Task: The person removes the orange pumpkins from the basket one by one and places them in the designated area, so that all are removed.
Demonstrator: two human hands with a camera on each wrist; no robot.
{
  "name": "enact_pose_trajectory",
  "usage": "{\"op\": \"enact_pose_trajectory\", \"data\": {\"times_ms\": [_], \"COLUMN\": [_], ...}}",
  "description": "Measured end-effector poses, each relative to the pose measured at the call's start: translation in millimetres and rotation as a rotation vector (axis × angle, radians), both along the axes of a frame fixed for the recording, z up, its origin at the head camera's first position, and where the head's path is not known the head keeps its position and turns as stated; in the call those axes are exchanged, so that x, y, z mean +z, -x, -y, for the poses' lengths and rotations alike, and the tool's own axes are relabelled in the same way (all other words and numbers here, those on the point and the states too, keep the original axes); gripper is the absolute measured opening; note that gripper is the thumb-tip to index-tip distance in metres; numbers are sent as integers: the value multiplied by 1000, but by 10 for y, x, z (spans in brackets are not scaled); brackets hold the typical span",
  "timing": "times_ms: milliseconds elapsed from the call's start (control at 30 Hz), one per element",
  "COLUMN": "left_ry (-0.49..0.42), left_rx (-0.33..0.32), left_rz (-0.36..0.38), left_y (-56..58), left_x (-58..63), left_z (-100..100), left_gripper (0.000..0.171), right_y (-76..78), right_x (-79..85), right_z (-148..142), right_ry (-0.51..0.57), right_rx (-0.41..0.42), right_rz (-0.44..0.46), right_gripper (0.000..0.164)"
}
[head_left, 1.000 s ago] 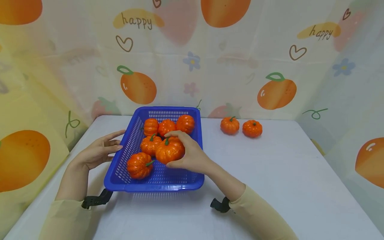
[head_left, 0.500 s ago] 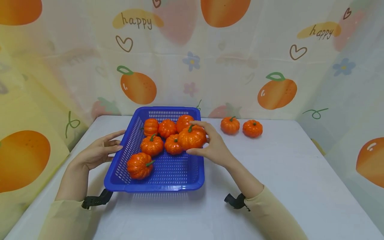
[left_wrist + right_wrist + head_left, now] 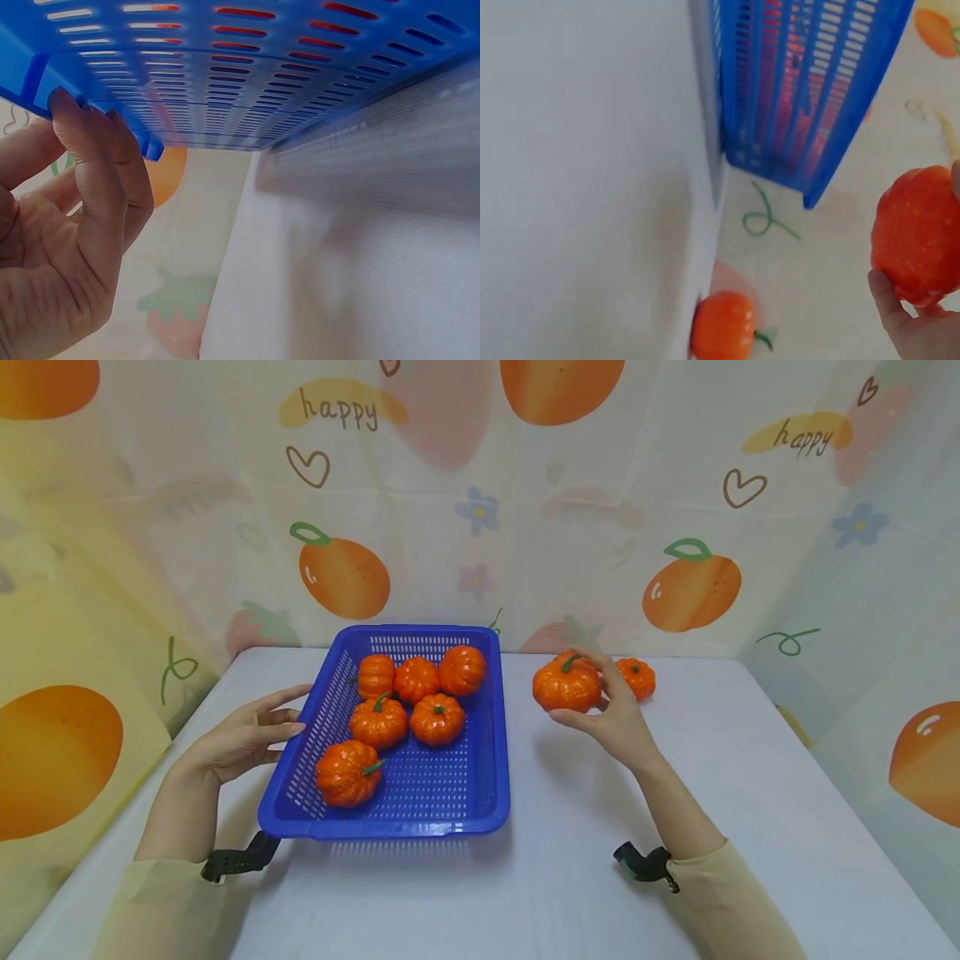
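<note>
A small orange pumpkin (image 3: 566, 685) with a green stem is held up off the table by my right hand (image 3: 618, 718), thumb below and fingers behind. The right wrist view shows this pumpkin (image 3: 919, 236) at its right edge. To the left stands a blue plastic basket (image 3: 497, 760) with slotted walls, holding several more orange pumpkins (image 3: 437, 720). My left hand (image 3: 243, 735) is at the basket's left side, fingertips touching the rim from outside. In the left wrist view its loosely bent fingers (image 3: 97, 172) meet the basket's rim; none reach inside.
Another pumpkin (image 3: 637, 679) sits on the white table (image 3: 720, 777) at the back right, partly behind my right hand. One more is mostly hidden behind the held pumpkin. A patterned cloth (image 3: 555, 543) hangs behind the table.
My right hand has carried the pumpkin out of the basket to the right, over the table near the back pumpkins. My left hand and the basket stay put.
</note>
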State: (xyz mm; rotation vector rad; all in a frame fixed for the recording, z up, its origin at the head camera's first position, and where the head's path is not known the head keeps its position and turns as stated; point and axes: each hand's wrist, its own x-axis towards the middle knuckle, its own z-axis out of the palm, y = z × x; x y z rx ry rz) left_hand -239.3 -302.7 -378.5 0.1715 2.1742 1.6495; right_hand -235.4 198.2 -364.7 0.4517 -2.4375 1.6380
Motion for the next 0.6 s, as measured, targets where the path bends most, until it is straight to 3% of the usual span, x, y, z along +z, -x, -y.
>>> {"op": "enact_pose_trajectory", "data": {"times_ms": [300,600], "left_ry": [13,7], "left_rx": [-1,-9], "left_rz": [-8,-13], "left_y": [-3,-9], "left_x": [-10,10], "left_z": [7,-5], "left_gripper": [71,71], "right_y": [63,115], "right_x": [-97,-53], "right_z": [-423,-794], "right_ry": [-10,39], "right_rx": [-143,-324], "right_rz": [-15,3], "right_gripper": [81,82]}}
